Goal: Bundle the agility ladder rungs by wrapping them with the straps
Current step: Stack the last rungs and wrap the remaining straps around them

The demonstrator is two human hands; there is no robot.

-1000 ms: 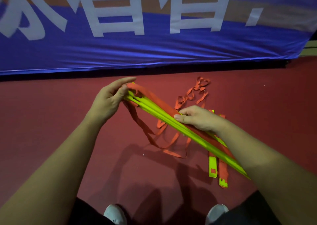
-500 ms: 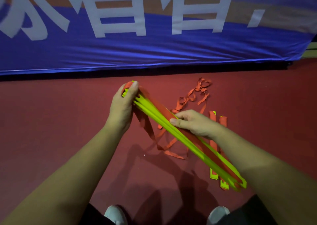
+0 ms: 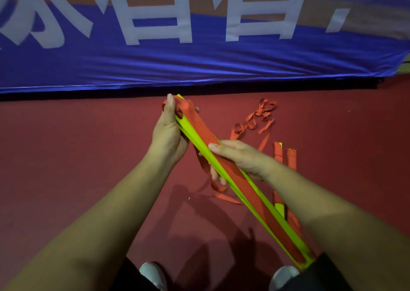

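A stack of flat yellow-green ladder rungs point(image 3: 264, 208) with an orange strap laid along its top face runs diagonally from upper left to my right thigh. My left hand point(image 3: 168, 135) grips the far end of the stack, thumb up against the orange strap there. My right hand point(image 3: 239, 157) wraps round the stack near its middle, fingers curled underneath. Loose orange straps point(image 3: 255, 122) trail from the stack to the red floor behind my right hand. Two more rungs point(image 3: 286, 155) lie on the floor, partly hidden by my right forearm.
A blue banner point(image 3: 199, 64) with large white characters hangs along the wall just beyond the stack's far end. The red floor point(image 3: 66, 157) spreads left and right. My two white shoes point(image 3: 153, 275) show at the bottom edge.
The stack has turned so its orange top face shows and its near end has come down to my right thigh. My left hand shifted right and closed round the far end.
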